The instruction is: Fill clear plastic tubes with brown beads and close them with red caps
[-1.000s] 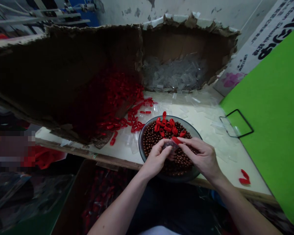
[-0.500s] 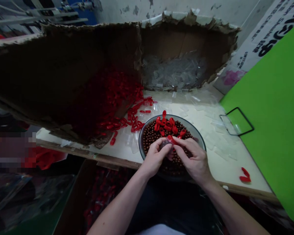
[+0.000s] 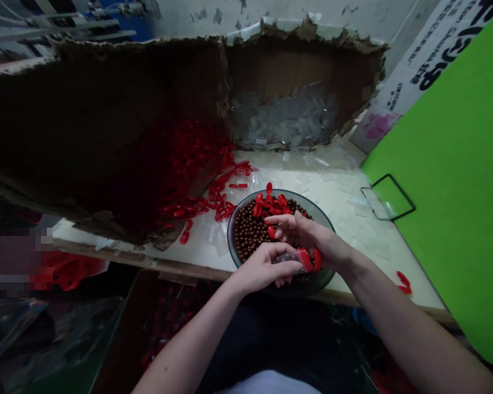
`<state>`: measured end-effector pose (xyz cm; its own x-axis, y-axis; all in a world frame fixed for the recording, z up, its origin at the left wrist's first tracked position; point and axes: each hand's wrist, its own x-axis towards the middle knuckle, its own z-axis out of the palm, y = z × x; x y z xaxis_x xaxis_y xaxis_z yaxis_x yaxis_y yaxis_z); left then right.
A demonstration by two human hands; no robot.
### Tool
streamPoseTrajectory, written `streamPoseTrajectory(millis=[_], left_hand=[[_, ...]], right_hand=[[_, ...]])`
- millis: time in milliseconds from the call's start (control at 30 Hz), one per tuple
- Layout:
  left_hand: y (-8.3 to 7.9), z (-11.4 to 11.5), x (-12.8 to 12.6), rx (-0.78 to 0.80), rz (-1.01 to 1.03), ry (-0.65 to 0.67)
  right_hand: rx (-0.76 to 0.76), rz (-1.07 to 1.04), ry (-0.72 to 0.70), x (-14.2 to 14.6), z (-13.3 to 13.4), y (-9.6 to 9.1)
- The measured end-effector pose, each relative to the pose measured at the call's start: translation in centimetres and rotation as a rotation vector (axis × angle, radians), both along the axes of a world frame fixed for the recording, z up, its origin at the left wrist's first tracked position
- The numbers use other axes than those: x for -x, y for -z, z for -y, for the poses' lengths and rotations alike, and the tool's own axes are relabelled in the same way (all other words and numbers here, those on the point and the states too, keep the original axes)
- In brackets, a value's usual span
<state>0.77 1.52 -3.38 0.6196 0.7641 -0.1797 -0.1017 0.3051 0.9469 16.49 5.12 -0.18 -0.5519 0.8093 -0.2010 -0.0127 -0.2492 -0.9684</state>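
Note:
My left hand [image 3: 263, 268] pinches a small clear plastic bag [image 3: 290, 258] above the near rim of a round dark bowl [image 3: 232, 241], with red plastic pieces [image 3: 306, 260] at the bag's end. My right hand [image 3: 308, 232] is over the bowl with its fingers spread apart, holding nothing. The bowl is filled with small brown beads [image 3: 250, 230]. A loose cluster of glossy red plastic loops [image 3: 269, 205] lies on the beads at the far side.
A torn cardboard box holds a heap of red pieces [image 3: 193, 164] and clear bags [image 3: 283, 117]. More bags litter the cream table [image 3: 337, 205]. A green board [image 3: 447, 164] stands at right. A pixelated person's part [image 3: 12, 257] shows at left.
My hands have separated. The left hand has drawn the bag toward the near right of the bowl, and the right hand has let go and moved to the far side, with fingers spread.

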Motion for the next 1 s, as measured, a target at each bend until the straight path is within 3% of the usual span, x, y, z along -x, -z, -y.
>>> streamPoseTrajectory(millis=[67, 133, 367, 567, 700, 867, 933, 1000], left_hand=[[-0.3, 0.2, -0.3, -0.013, -0.023, 0.024], [-0.6, 0.5, -0.6, -0.013, -0.032, 0.033], [-1.8, 2.0, -0.9, -0.052, -0.066, -0.009], [-1.7, 3.1, -1.7, -0.045, -0.068, -0.028], [-1.8, 3.2, -1.7, -0.049, -0.101, 0.029], [-2.3, 3.1, -1.5, -0.147, -0.191, 0.098], [-2.3, 3.1, -1.5, -0.162, -0.183, 0.058], [-2.3, 3.2, -1.3, -0.115, -0.152, 0.005]], right_hand=[[0.085, -0.055, 0.007, 0.5, 0.0, 0.0], [0.069, -0.055, 0.074, 0.8, 0.2, 0.1], [-0.296, 0.012, 0.387, 1.1, 1.9, -0.2], [-0.394, 0.038, 0.401, 0.6, 2.9, -0.5], [-0.343, 0.029, 0.319, 0.3, 3.4, -0.3], [-0.123, -0.085, 0.2, 0.3, 4.1, -0.4], [-0.027, -0.178, 0.25, -0.3, 3.8, -0.6], [-0.008, -0.244, 0.395, -1.7, 3.1, -0.6]])
